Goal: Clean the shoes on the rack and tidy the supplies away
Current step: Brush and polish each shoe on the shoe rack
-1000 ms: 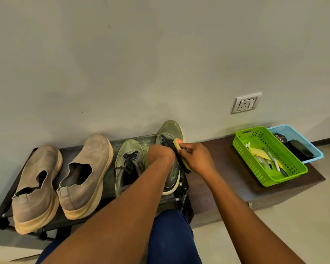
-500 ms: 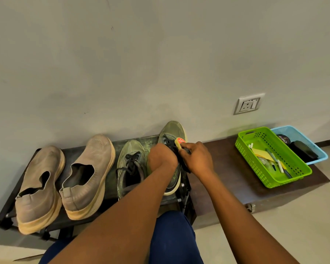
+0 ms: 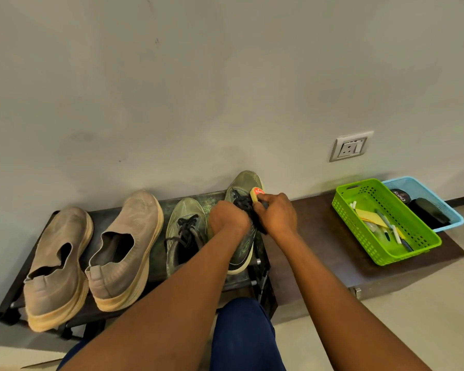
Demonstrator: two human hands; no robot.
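Right hand: my right hand (image 3: 276, 215) is curled round a yellow polish sponge (image 3: 257, 193) with a red cap, its dark working side pressed against the laces of the green sneaker (image 3: 243, 245).
Left hand: my left hand (image 3: 229, 219) is closed on the near side of that same sneaker's upper, steadying it; what the fingers catch underneath I cannot tell.
Key relation: the sneaker lies directly under both hands, its long axis running from heel near me to toe at the wall, so I judge the strokes should run along that line, toward the toe just beyond the sponge.
Nearer hand: the right one is on the sponge side and nearer the toe.
Mate: the second green sneaker (image 3: 185, 231) sits just to the left, touching or nearly so.
Further left: two tan slip-ons (image 3: 126, 250) on the rack (image 3: 16, 298).
Right, well apart: the green basket (image 3: 354, 210) and blue basket (image 3: 452, 210) of supplies.
Progress: cleaning is mid-way at best; tidying is not begun.
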